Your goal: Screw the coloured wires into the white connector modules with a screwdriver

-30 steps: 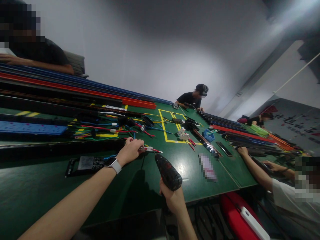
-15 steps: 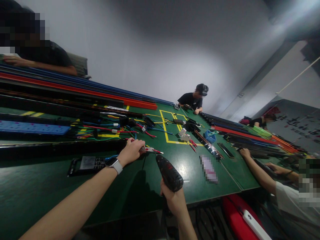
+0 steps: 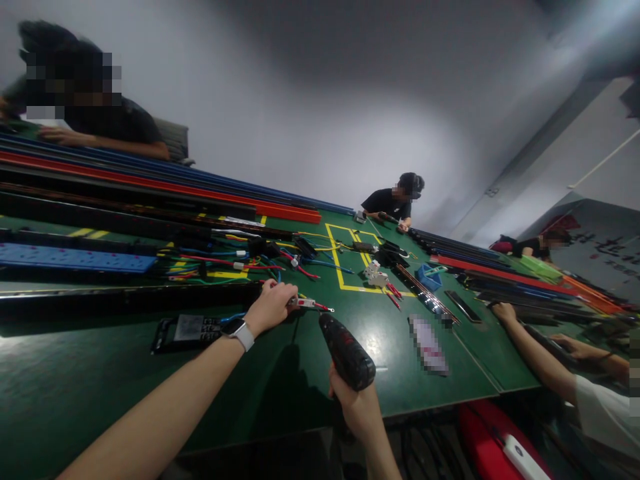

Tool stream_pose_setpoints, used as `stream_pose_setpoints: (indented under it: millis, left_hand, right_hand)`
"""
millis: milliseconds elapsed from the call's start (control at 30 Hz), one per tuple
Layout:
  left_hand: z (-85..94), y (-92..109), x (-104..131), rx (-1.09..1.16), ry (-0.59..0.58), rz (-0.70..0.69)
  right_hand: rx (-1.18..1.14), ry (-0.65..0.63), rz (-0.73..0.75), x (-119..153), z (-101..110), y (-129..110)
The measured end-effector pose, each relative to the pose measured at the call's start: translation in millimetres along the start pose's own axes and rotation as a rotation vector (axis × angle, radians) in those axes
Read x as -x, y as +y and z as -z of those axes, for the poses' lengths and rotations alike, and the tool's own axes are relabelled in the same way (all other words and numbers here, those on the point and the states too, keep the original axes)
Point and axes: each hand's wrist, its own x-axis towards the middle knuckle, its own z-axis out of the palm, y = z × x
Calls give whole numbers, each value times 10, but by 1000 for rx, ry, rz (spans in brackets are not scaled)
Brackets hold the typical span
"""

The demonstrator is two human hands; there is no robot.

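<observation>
My left hand (image 3: 274,307), with a watch at the wrist, is closed around a small white and grey part (image 3: 304,303). A short red wire (image 3: 323,307) with a metal ring terminal sticks out of that part to the right. My right hand (image 3: 356,400) is wrapped round the handle of a black power drill (image 3: 347,352). The drill's front end points up and left, close below the ring terminal; I cannot tell if they touch. Behind the left hand runs a long black strip (image 3: 130,300). A black part with a pale label (image 3: 187,329) lies by the left wrist.
Coloured wires (image 3: 250,263), blue socket strips (image 3: 75,258) and orange bars (image 3: 285,212) cover the back left of the green table (image 3: 400,393). White breakers (image 3: 375,275) and a blue box (image 3: 430,277) stand right of centre. Co-workers sit around; one co-worker's hand (image 3: 504,312) rests at the right.
The view has shifted slightly, so most things appear a little further right. Both hands keep their holds, and the drill stays close to the wire's end.
</observation>
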Motion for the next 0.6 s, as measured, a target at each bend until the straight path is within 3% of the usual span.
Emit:
stream_pose_setpoints:
  millis: [600]
  left_hand:
    - [85, 69, 8, -19, 0, 44]
  right_hand:
    - [28, -18, -47, -19, 15, 56]
